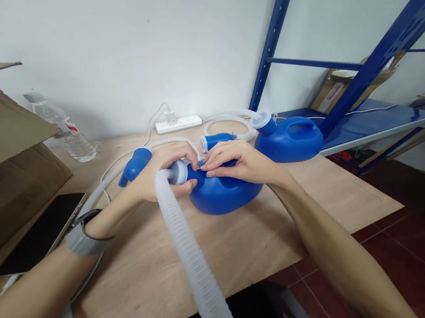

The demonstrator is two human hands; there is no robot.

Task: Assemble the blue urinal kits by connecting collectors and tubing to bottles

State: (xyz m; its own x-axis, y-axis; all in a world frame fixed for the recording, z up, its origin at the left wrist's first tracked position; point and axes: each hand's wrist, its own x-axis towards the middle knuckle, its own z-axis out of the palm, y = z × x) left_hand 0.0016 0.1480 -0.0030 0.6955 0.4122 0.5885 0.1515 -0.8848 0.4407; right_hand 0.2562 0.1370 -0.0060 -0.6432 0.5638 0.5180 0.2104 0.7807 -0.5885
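A blue plastic urinal bottle (223, 199) lies on its side on the wooden table in front of me. My left hand (169, 156) is closed around its white cap (178, 172) at the neck, thumb below and fingers above. From that cap a translucent corrugated hose (195, 254) runs down towards me. My right hand (238, 161) pinches at the top of the bottle beside the neck; the fingertips hide what exactly lies between them. Left of my left hand is a blue funnel-like end piece (137, 164), with hose near it.
A second blue bottle (291, 139) with a capped hose and blue end piece (218, 140) stands at the back right. Around the table are a power strip (179, 124), a water bottle (67, 130), a tablet (39, 234), a cardboard box (18, 188) and a blue shelf frame (274, 32).
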